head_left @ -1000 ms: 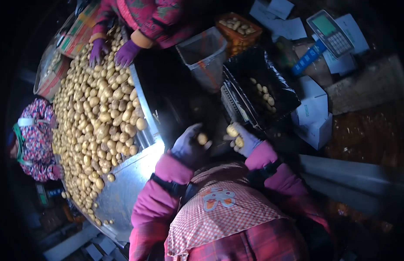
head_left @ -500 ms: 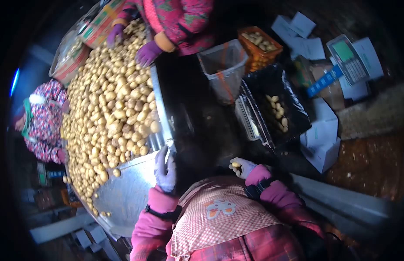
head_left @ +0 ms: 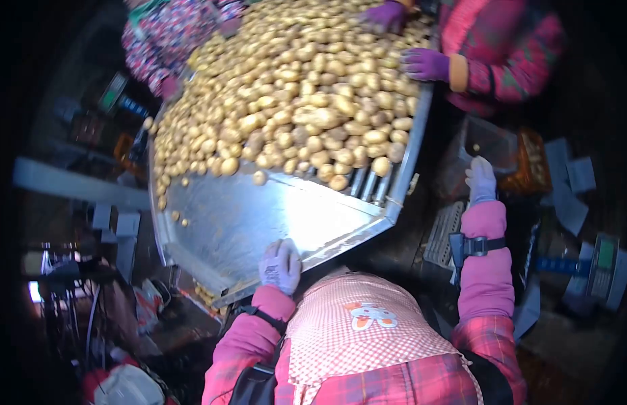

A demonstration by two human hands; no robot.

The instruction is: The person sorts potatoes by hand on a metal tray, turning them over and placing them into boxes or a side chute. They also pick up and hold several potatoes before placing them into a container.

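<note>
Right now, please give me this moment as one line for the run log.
left hand: at near rim of metal table | right hand: extended toward translucent bin | potatoes: heaped across table's far side

Right hand (head_left: 481, 177) beyond left hand (head_left: 280, 265)

Dim surroundings; white glare on metal table (head_left: 313, 217); motion blur; dark, fisheye-warped edges.
</note>
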